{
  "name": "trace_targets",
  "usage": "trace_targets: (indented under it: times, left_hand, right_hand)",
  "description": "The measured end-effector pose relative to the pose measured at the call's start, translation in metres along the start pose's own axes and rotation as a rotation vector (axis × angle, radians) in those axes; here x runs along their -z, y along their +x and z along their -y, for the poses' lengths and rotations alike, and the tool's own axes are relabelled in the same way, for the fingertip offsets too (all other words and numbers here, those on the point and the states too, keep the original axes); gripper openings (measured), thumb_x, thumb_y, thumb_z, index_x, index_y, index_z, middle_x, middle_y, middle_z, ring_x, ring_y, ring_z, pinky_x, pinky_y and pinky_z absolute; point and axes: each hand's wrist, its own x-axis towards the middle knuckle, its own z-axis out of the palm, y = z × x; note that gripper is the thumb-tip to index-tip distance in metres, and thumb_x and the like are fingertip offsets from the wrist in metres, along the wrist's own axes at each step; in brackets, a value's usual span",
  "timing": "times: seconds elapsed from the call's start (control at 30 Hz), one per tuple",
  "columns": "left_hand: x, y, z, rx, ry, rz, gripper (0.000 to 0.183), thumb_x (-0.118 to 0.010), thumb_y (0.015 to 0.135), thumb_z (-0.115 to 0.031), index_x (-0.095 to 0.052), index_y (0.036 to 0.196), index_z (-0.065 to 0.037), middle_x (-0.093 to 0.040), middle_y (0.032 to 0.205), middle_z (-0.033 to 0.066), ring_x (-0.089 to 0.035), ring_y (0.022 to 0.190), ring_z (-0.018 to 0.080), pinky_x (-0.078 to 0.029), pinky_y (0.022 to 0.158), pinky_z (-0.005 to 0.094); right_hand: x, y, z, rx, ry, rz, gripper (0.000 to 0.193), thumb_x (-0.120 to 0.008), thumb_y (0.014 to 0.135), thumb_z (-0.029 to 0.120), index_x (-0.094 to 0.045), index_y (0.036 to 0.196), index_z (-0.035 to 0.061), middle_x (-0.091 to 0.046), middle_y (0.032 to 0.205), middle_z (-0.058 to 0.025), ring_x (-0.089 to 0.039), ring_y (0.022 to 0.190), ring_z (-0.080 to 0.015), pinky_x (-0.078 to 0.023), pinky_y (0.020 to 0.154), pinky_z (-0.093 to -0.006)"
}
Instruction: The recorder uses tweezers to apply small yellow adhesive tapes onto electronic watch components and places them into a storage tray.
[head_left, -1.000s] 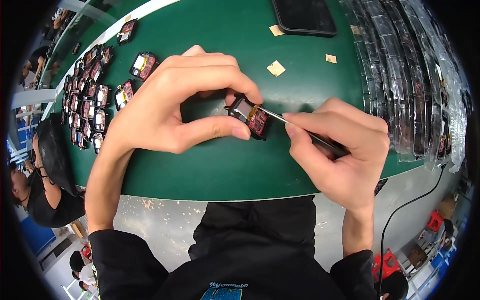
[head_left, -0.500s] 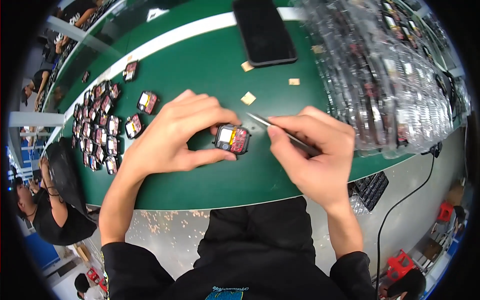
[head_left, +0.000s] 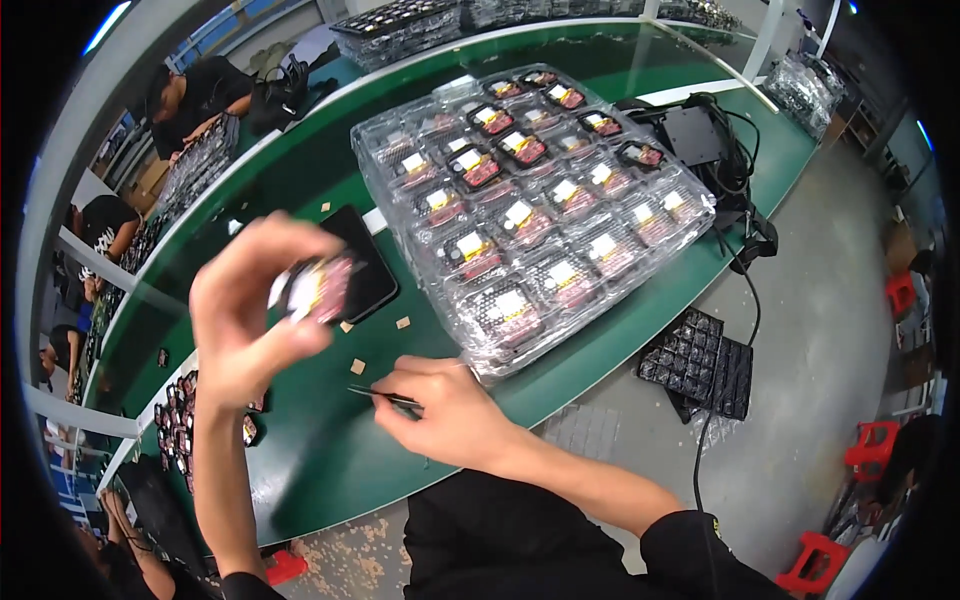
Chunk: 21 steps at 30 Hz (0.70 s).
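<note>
Raised above the green table (head_left: 330, 465), my left hand (head_left: 245, 300) pinches a smartwatch body (head_left: 318, 290) between thumb and fingers. The watch body is smeared by motion, its open side showing a white block, a yellow strip and a reddish circuit board. Lower and to the right, my right hand (head_left: 440, 410) holds metal tweezers (head_left: 385, 397), their tips pointing left over the table. Just beyond the tweezers lies a small tan square (head_left: 358, 367). A tall stack of clear plastic trays (head_left: 490, 340) stands beyond my right hand, its top pockets carrying several similar watch bodies (head_left: 470, 248).
Behind my left hand lies a black phone (head_left: 372, 275). Many loose watch bodies (head_left: 178, 425) cluster at the table's left. A black device with cables (head_left: 700, 145) sits beyond the trays. Black trays (head_left: 700, 365) lie on the floor at right. Other people (head_left: 195, 100) work at far left.
The view has swung toward the tray stack. My left hand has lifted the watch body up from the table, away from the tweezers. My right hand keeps the tweezers low over the table.
</note>
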Motion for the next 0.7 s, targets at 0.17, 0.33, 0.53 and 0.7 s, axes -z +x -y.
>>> trace_targets:
  times: [0.17,0.33,0.53,0.7]
  left_hand:
    - [-0.084,0.127,-0.038,-0.244,0.178,0.429,0.046,-0.095,0.086,-0.021,-0.076,0.124,-0.002,-0.073,0.110,0.0040,-0.066,0.102,0.0146,-0.052,0.088,0.0334]
    - [-0.159,0.200,-0.004,-0.520,0.296,0.554,0.046,-0.088,0.094,-0.035,-0.078,0.127,-0.006,-0.069,0.130,0.0130,-0.063,0.128,0.0323,-0.049,0.111,0.0452]
    - [-0.160,0.197,0.014,-0.513,0.321,0.597,0.057,-0.081,0.102,-0.038,-0.069,0.152,-0.012,-0.063,0.153,0.0181,-0.053,0.148,0.0363,-0.041,0.125,0.0477]
    - [-0.074,0.136,0.014,-0.515,0.360,0.206,0.037,-0.076,0.105,-0.019,-0.074,0.139,-0.005,-0.070,0.143,0.0164,-0.064,0.135,0.0308,-0.050,0.115,0.0444]
  right_hand:
    - [0.000,0.001,0.006,0.007,-0.002,0.084,0.016,-0.076,0.089,0.006,-0.081,0.101,-0.0032,-0.074,0.088,-0.0170,-0.074,0.074,-0.0371,-0.060,0.068,-0.0454]
    - [-0.003,0.001,0.005,0.014,-0.010,0.075,0.014,-0.077,0.089,0.005,-0.080,0.098,-0.0043,-0.075,0.088,-0.0174,-0.075,0.075,-0.0382,-0.061,0.070,-0.0454]
    - [-0.008,0.002,0.006,0.035,-0.002,0.089,0.012,-0.078,0.089,0.006,-0.080,0.096,-0.0028,-0.075,0.088,-0.0165,-0.075,0.078,-0.0379,-0.061,0.072,-0.0456]
    - [0.004,0.003,0.013,0.021,-0.024,0.113,0.012,-0.078,0.091,0.007,-0.081,0.098,-0.0029,-0.073,0.083,-0.0150,-0.073,0.067,-0.0302,-0.057,0.062,-0.0401]
